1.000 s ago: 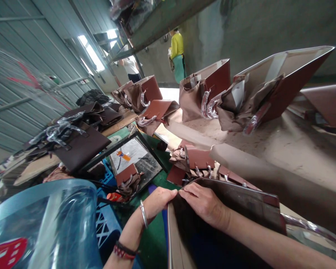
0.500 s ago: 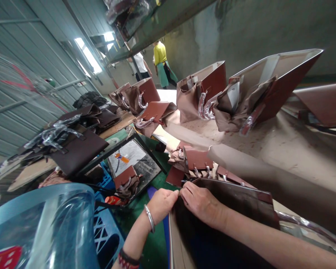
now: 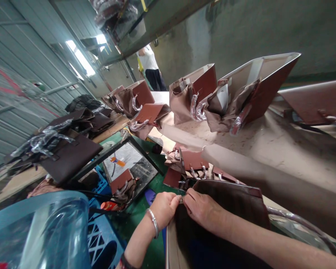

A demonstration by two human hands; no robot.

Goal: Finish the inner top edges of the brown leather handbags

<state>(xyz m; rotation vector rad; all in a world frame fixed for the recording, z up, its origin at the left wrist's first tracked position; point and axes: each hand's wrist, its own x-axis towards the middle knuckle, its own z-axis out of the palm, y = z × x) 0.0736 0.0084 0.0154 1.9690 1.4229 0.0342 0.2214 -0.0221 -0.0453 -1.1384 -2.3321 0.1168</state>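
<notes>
Beyond the bench, the person in the white top (image 3: 151, 61) now covers nearly all of the yellow-clad one, who showed plainly half a second ago; most of the view has slid a little leftward, while both hands keep to the same corner of the dark brown bag (image 3: 235, 196). This bag stands open, low and right of centre, right in front of the wearer. The right hand (image 3: 203, 209) has its fingers curled tight over the rim. Just beside it, the left hand (image 3: 164, 207) pinches the edge at the corner, thumb pressed to bent fingers with hardly any gap; what lies between the fingertips is too small to make out. The right forearm crosses the bag's mouth and hides part of its inside.

Around them, largest first: the tan bench (image 3: 291, 157) runs along the right; a clear blue container (image 3: 58, 224) blocks the lower left; dark bags (image 3: 72, 155) lie heaped above it; a reddish-brown bag (image 3: 268, 93) gapes on the bench; then come a blue crate (image 3: 100, 239), a black-framed panel (image 3: 148, 170), a small brown bag (image 3: 121, 181) on that panel, and an orange object (image 3: 118, 161).
</notes>
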